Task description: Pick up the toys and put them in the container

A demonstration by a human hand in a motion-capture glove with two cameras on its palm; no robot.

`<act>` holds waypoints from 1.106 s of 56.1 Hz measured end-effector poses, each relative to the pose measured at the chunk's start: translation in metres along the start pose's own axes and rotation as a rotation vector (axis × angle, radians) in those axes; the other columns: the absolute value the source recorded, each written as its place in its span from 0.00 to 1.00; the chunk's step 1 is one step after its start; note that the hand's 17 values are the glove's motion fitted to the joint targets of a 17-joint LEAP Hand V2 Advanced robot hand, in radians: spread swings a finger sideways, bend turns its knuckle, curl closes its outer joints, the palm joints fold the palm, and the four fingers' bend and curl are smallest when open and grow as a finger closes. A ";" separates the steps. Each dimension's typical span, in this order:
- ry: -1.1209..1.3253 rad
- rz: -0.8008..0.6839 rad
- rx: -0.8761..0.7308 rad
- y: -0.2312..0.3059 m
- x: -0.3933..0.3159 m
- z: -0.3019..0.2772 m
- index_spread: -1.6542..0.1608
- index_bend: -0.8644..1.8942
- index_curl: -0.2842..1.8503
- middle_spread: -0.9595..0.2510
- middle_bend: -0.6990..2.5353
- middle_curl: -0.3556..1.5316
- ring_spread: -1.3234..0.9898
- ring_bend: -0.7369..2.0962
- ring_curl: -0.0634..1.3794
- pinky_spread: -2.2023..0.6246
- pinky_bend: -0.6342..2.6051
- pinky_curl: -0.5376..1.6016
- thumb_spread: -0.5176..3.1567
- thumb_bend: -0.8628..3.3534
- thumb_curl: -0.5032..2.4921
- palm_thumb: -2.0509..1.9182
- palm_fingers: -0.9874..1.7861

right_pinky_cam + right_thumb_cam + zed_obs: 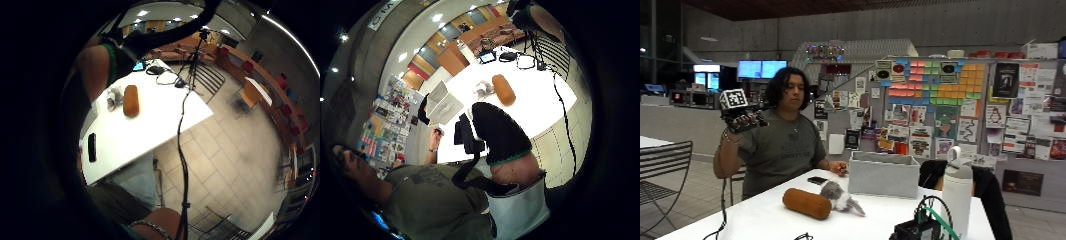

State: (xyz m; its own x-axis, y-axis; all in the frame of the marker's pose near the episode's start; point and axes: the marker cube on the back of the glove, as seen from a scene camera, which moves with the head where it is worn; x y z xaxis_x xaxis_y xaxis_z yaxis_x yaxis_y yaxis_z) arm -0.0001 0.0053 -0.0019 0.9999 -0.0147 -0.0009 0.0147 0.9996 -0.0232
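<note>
The gloved hand [741, 120] is hovering raised at shoulder height, holding nothing; I cannot tell how its fingers are set. A brown toy [807, 203] and grey toy [840, 198] are lying touching on the table [760, 220], before the container [883, 174].

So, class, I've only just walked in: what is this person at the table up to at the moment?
A person sits at a white table with the gloved right hand raised beside the shoulder, away from the table and holding no toy. The bare hand rests on the table by a grey container. Two toys, a brown roll-shaped plush and a small grey plush, lie side by side on the table in front of the container. Neither has been picked up.
</note>
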 end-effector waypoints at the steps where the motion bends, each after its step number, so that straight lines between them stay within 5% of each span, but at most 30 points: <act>1: 0.001 0.000 -0.002 0.001 0.000 0.000 0.83 0.36 0.14 0.76 0.28 0.21 0.54 0.39 0.07 0.77 0.35 0.29 0.27 0.20 0.17 0.51 0.55; 11: 0.013 0.067 -0.072 0.003 0.000 -0.001 0.75 0.36 0.17 0.73 0.29 0.25 0.50 0.43 0.14 0.76 0.38 0.35 0.42 0.20 0.19 0.51 0.52; 25: -0.016 0.192 -0.145 -0.032 -0.003 0.032 0.72 0.37 0.19 0.71 0.30 0.28 0.47 0.47 0.17 0.76 0.40 0.37 0.49 0.20 0.21 0.51 0.51; 29: -0.029 0.109 -0.102 -0.062 0.002 0.060 0.72 0.37 0.19 0.71 0.31 0.29 0.47 0.49 0.18 0.76 0.41 0.38 0.50 0.20 0.22 0.51 0.52; 38: -0.094 0.336 -0.230 -0.107 -0.023 0.126 0.72 0.37 0.19 0.70 0.32 0.31 0.46 0.52 0.20 0.74 0.42 0.39 0.52 0.20 0.23 0.51 0.53; 43: -0.114 0.279 -0.184 -0.141 -0.027 0.186 0.72 0.37 0.20 0.69 0.32 0.32 0.45 0.53 0.21 0.74 0.43 0.40 0.53 0.20 0.24 0.52 0.54; 50: -0.070 0.460 -0.149 -0.163 -0.048 0.270 0.72 0.37 0.20 0.69 0.32 0.33 0.45 0.54 0.22 0.73 0.45 0.40 0.54 0.21 0.24 0.53 0.53; 56: -0.014 0.557 -0.375 -0.162 -0.056 0.314 0.73 0.36 0.21 0.69 0.32 0.34 0.46 0.54 0.22 0.72 0.47 0.41 0.55 0.21 0.25 0.53 0.50; 62: 0.109 0.572 -0.306 -0.176 -0.046 0.354 0.75 0.34 0.20 0.70 0.32 0.35 0.46 0.54 0.22 0.73 0.50 0.43 0.55 0.20 0.25 0.52 0.46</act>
State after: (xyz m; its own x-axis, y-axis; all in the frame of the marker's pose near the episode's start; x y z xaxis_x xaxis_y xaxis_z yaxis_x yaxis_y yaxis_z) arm -0.0485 -0.1620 0.3565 0.8440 0.4984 -0.1984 -0.5359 0.7991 -0.2724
